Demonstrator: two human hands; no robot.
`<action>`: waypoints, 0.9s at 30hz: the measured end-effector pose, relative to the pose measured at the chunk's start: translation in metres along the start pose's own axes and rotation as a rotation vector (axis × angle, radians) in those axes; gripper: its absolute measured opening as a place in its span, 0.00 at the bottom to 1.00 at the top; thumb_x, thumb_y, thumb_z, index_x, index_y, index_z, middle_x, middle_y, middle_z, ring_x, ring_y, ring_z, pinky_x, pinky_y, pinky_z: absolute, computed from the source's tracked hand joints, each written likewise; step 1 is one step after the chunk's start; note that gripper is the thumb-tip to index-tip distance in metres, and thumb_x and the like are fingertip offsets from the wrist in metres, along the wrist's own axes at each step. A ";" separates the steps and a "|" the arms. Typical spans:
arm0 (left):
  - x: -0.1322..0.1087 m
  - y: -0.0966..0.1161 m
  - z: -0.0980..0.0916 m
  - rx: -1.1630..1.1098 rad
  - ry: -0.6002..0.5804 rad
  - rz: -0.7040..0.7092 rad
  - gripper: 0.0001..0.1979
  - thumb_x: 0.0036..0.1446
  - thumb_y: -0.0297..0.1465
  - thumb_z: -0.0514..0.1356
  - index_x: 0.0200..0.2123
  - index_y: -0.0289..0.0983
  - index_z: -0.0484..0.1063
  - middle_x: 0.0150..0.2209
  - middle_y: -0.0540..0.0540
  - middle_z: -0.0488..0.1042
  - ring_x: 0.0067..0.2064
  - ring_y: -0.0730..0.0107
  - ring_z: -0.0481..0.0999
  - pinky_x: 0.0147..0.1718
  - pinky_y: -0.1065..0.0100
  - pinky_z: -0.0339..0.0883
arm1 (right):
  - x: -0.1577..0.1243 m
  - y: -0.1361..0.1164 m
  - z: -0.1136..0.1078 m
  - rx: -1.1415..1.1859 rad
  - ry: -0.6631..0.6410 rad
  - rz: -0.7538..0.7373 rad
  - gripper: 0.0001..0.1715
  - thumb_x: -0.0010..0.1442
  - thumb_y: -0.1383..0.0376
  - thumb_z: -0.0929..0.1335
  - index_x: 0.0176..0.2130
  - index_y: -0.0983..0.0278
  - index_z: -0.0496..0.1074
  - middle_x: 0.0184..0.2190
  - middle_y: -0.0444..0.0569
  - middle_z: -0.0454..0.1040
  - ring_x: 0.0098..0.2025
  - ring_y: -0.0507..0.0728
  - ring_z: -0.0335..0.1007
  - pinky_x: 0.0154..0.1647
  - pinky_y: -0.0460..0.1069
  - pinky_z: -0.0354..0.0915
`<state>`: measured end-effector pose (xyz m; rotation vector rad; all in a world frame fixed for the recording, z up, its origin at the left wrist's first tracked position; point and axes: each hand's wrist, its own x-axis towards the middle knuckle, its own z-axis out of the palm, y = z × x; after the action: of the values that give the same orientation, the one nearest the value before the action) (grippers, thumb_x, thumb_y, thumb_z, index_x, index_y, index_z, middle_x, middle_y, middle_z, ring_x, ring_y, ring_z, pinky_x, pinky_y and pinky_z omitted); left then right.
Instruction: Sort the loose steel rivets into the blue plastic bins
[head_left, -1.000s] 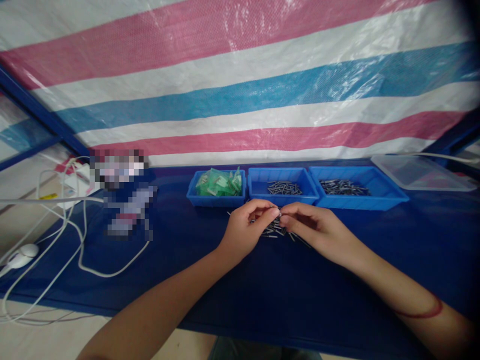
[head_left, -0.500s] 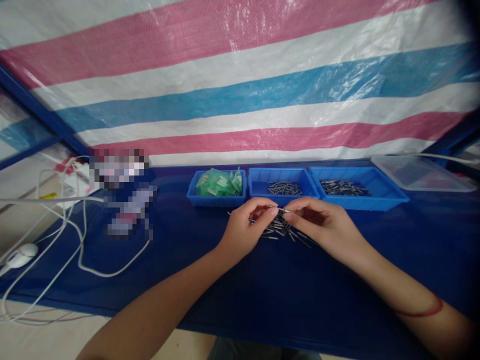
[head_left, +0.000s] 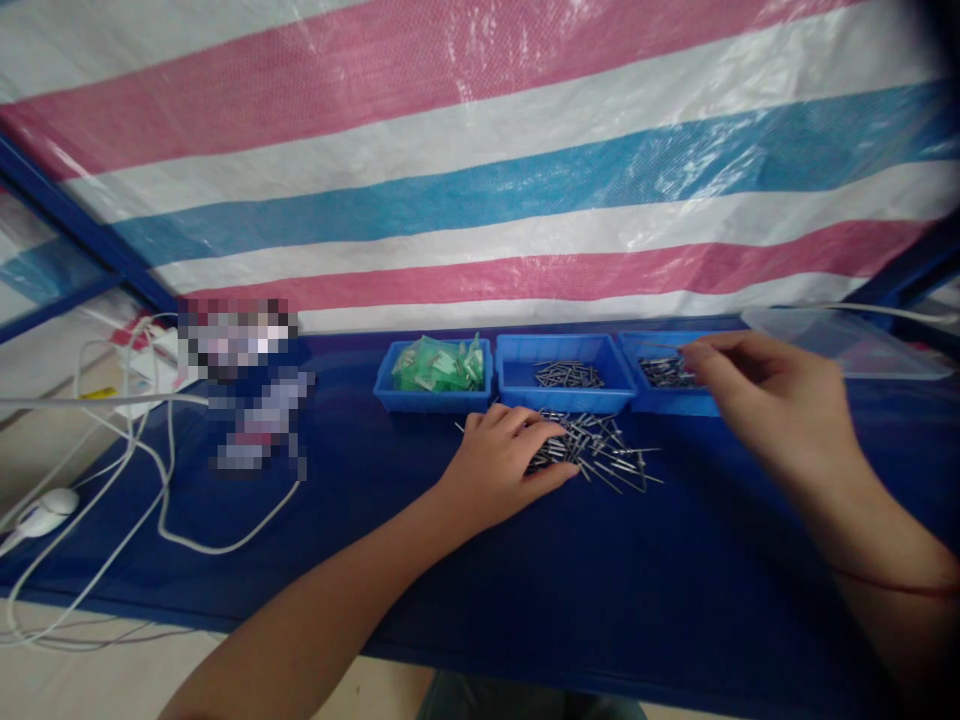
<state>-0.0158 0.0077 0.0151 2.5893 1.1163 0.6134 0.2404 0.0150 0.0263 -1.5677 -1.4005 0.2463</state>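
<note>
right hand (head_left: pixel 780 405) has lifted to the right bin (head_left: pixel 675 402); pins (head_left: pixel 600 450) lie scattered crosswise.

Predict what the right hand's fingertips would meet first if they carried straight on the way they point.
Probably the metal pins in the rightmost blue tray; the right hand hovers over it, though height is unclear.

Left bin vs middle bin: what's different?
The left bin holds green plastic pieces piled up to its rim; the middle bin holds a thin scatter of small metal pins, its floor mostly bare. The middle bin looks wider. Both are blue open trays, side by side at the table's back.
</note>
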 end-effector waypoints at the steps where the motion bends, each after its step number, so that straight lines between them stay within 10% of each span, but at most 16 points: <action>1: 0.000 -0.002 0.000 0.039 -0.029 0.020 0.20 0.58 0.46 0.56 0.48 0.42 0.71 0.48 0.46 0.72 0.49 0.59 0.67 0.43 0.59 0.56 | 0.005 0.008 -0.005 -0.114 0.036 -0.001 0.13 0.57 0.51 0.65 0.32 0.56 0.72 0.27 0.48 0.73 0.30 0.62 0.69 0.31 0.55 0.59; 27: 0.001 -0.006 0.006 0.311 -0.084 0.163 0.11 0.64 0.37 0.52 0.40 0.40 0.73 0.40 0.48 0.72 0.41 0.67 0.67 0.39 0.62 0.50 | -0.027 -0.033 0.024 -0.027 -0.427 -0.467 0.09 0.61 0.61 0.64 0.33 0.58 0.72 0.33 0.48 0.77 0.38 0.60 0.71 0.41 0.55 0.64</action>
<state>-0.0162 0.0115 0.0077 2.9632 1.0534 0.3848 0.1944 -0.0006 0.0270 -1.2019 -2.0641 0.2875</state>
